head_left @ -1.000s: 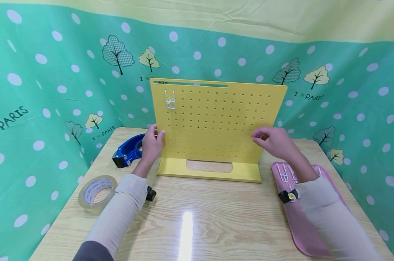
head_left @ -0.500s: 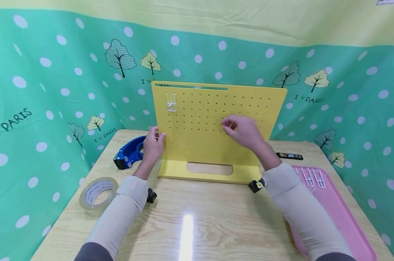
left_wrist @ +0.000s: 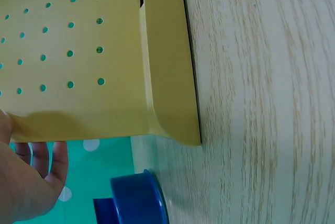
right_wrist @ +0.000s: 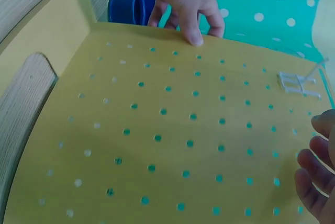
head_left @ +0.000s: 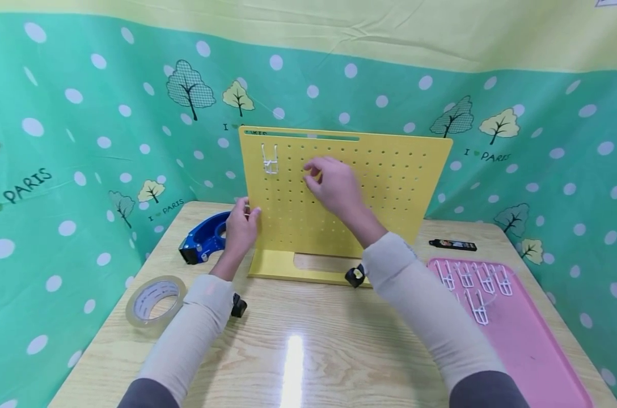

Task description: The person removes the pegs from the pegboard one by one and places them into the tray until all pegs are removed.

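A yellow pegboard (head_left: pixel 298 215) stands on the table, rows of small holes across its upright panel. My left hand (head_left: pixel 242 228) grips its left edge, thumb on the front and fingers (left_wrist: pixel 58 161) behind. A white wire hook (head_left: pixel 270 161) hangs in the board's upper left holes. To the right of that hook, my right hand (head_left: pixel 336 184) is in front of the panel with thumb and fingers bent. In the right wrist view its fingertips (right_wrist: pixel 309 161) are seen from the side, apart from the hook; whether something small sits between them is hidden.
At right, a pink tray (head_left: pixel 528 345) carries several white wire hooks (head_left: pixel 479 309). Behind it lies a black packaged item (head_left: pixel 452 245). A blue tape dispenser (head_left: pixel 202 239) and a clear tape roll (head_left: pixel 155 301) are at left. A patterned curtain (head_left: pixel 380 79) surrounds the table.
My right hand has swept left and up across the board, from its right edge to near the hung hook, uncovering the tray. The left hand keeps its grip on the board's edge.
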Action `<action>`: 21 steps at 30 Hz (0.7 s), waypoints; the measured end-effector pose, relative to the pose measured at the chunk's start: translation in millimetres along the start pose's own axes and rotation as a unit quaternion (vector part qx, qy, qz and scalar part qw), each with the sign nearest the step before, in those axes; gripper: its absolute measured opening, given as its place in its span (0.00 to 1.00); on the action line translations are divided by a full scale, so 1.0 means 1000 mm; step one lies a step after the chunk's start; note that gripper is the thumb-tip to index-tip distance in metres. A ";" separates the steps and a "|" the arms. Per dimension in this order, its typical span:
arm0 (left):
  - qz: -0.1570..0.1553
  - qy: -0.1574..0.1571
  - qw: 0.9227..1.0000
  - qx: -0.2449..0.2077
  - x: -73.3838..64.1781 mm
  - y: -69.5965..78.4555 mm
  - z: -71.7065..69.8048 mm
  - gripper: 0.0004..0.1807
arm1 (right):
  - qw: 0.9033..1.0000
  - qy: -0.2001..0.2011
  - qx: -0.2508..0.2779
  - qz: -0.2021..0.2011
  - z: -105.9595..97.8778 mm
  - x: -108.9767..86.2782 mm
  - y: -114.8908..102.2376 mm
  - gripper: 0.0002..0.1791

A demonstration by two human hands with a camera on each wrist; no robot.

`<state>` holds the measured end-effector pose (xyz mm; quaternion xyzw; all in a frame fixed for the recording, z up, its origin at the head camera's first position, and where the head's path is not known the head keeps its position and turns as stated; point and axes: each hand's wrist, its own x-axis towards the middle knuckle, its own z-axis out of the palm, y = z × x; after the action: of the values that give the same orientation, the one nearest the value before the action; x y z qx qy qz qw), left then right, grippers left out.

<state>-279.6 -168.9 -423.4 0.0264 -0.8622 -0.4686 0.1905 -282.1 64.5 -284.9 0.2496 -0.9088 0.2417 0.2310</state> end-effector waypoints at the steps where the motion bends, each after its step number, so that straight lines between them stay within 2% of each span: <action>1: 0.001 0.002 1.000 0.000 0.000 0.000 0.000 0.17 | 1.000 0.002 -0.003 -0.001 0.002 0.003 -0.004 0.10; 9: 0.001 0.000 1.000 0.008 0.000 0.001 0.000 0.17 | 0.999 0.008 -0.036 -0.016 0.019 0.020 -0.031 0.14; 16: -0.001 -0.007 1.000 0.004 0.000 0.000 -0.001 0.19 | 0.997 0.054 -0.051 -0.023 0.041 0.029 -0.043 0.13; 21: -0.009 -0.010 1.000 0.001 0.000 0.002 -0.002 0.19 | 0.996 0.070 -0.052 -0.019 0.050 0.033 -0.049 0.10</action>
<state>-279.3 -169.4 -421.2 0.0295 -0.8644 -0.4694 0.1779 -295.2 -11.4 -289.6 0.2370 -0.8968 0.2062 0.3115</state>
